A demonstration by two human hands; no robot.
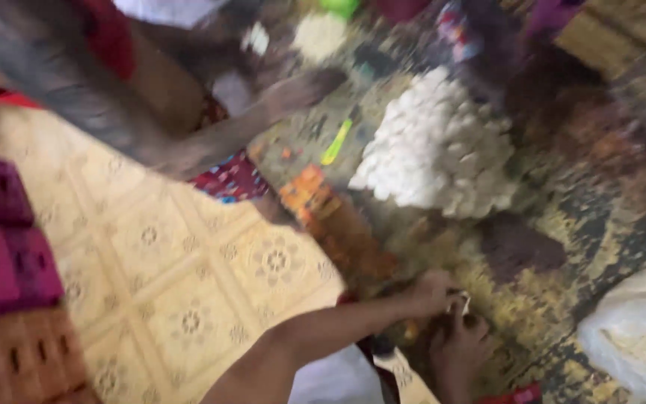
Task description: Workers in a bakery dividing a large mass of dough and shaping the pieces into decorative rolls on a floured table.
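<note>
A small pale object (463, 303), too blurred to name, sits pinched between my two hands low on the patterned mat (562, 224), near the bottom edge of the view. My left hand (434, 290) reaches in along a bare forearm and its fingers (450, 295) press together on the object; my right hand (459, 346) comes up from below, and its fingers (476, 323) curl against the same piece. How tightly either hand grips I cannot tell through the motion blur.

Just beyond my hands lies a dark round patch (521, 245) on the mat, and past it a heap of small white pieces (435, 150), piled loosely. An orange packet (306, 193) and a yellow-green strip (336, 142) lie left of the heap. A white sack (637, 329) bulges at the right edge. Another person's arm (226, 131) stretches across the top left, hand near the heap. Pink and brown crates (9, 299) stand on the cream tiled floor (181, 269).

The risks, as I judge them: the object is small and held by fingertips alone, so a slip could drop it into the busy mat pattern, where it would be hard to spot. The heap is loose; a careless elbow, mine or the other person's, could scatter it.
</note>
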